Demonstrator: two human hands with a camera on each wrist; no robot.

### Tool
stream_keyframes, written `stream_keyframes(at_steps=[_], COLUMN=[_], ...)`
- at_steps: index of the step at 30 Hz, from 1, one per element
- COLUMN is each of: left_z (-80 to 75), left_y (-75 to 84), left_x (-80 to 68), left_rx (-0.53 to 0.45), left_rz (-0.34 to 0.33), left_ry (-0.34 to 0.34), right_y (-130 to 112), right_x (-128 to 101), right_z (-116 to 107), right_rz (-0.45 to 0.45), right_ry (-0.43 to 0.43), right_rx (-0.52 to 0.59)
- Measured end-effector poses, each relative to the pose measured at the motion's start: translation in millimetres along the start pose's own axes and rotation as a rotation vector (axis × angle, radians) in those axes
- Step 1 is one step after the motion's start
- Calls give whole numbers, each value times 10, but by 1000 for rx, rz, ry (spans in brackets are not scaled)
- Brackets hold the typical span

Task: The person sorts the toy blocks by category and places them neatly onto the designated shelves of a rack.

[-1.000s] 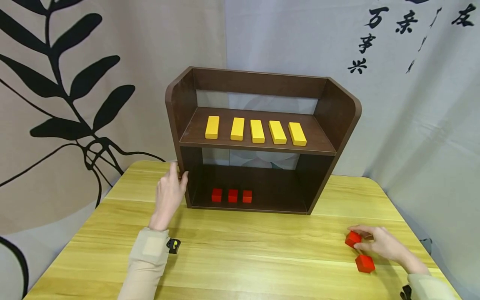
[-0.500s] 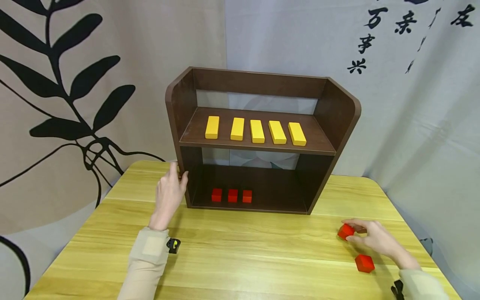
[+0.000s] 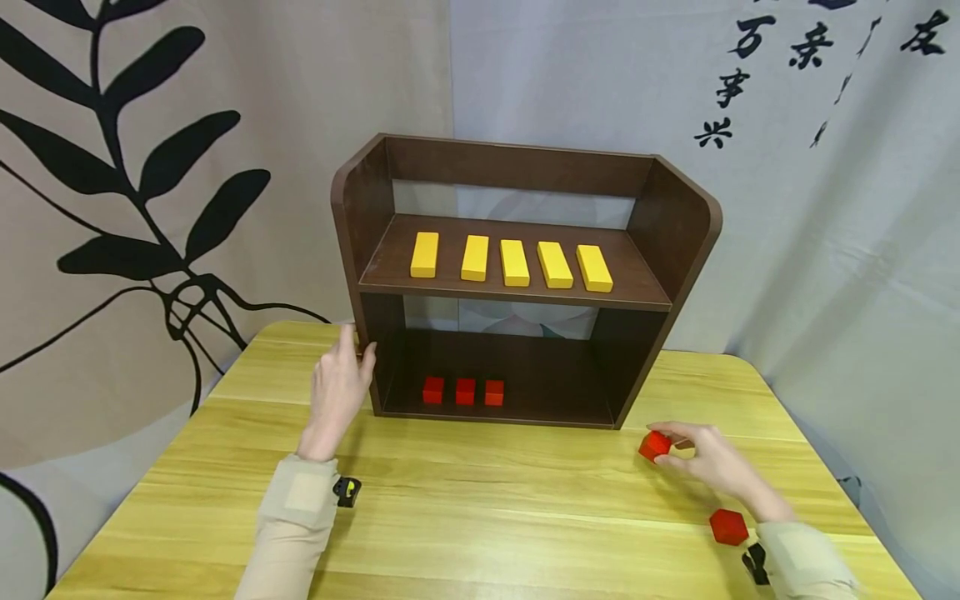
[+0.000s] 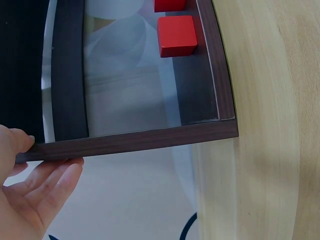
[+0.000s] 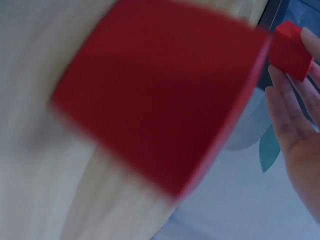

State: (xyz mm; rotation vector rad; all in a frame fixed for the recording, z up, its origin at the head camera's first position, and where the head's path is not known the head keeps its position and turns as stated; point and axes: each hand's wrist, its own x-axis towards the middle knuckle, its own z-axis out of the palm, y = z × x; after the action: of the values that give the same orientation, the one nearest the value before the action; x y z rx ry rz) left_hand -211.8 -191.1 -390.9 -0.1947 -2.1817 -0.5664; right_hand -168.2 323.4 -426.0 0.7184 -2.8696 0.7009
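My left hand [image 3: 341,392] grips the left side panel of a dark brown two-tier shelf [image 3: 517,300]; in the left wrist view the thumb [image 4: 20,140] lies on the inner side and the fingers behind the panel. My right hand [image 3: 708,462] pinches a red cube [image 3: 655,447] between thumb and fingers, over the table to the right of the shelf. Another red cube [image 3: 728,527] lies on the table near the right wrist and looms large and blurred in the right wrist view. On the lower tier, three red cubes [image 3: 465,392] stand in a row towards the left.
Several yellow blocks [image 3: 515,263] lie in a row on the upper tier. The shelf stands towards the back of a light wooden table [image 3: 487,508]. Curtains [image 3: 570,75] with printed leaves and black characters hang behind it.
My right hand has carried the pinched red cube leftward and away from me, towards the shelf. The other red cube on the table and my left hand have stayed in place.
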Motion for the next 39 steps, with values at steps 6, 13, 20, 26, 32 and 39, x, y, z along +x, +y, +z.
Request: stream_keyframes(at_steps=[6, 13, 20, 26, 32, 39], left_z=[-12, -10, -24, -26, -23, -29], left_y=[8, 5, 15, 15, 15, 17], left_x=[5, 3, 2, -2, 1, 2], left_rx=[3, 2, -4, 8, 8, 7], left_rz=[-25, -32, -34, -34, -29, -29], left_ry=[-32, -39, -40, -41, -36, -36], right_y=[-133, -291, -449, -559, -623, -690], right_x=[173, 357, 514, 623, 720, 825], right_z=[90, 197, 313, 399, 484, 550], right_rz=[-32, -79, -100, -114, -124, -127], right_ry=[9, -8, 7, 62, 117, 161], right_rx=[1, 33, 66, 88, 88, 107])
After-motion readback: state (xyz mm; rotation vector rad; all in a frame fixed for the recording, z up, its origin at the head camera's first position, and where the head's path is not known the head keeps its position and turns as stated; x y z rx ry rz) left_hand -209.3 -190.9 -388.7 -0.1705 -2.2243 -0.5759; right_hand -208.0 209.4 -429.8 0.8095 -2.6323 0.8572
